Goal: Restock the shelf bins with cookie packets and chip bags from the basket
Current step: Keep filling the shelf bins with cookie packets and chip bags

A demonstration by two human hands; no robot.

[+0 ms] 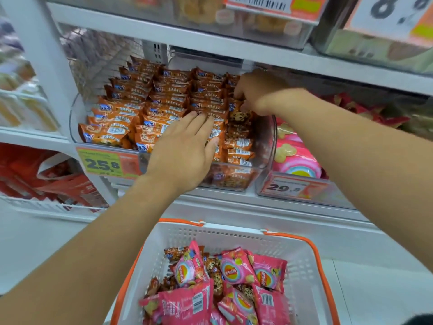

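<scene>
Left hand [185, 148] flat on cookie packets [140, 109]; right hand [260, 95] pinches one.

The right hand [260, 95] curls over the far corner of the clear bin [267, 146], its fingertips buried among the cookie packets [150, 109], so the grip can't be read. Below the bin, the basket [234, 235] runs off the bottom edge, and the price tags [271, 3] above are blurred.

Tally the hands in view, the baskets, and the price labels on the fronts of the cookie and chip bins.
Hands: 2 (left hand flat on the packets, right hand pinching a cookie packet)
Baskets: 1 (basket)
Price labels: 2 (25.8 label, 29.9 label)
Total: 5
</scene>
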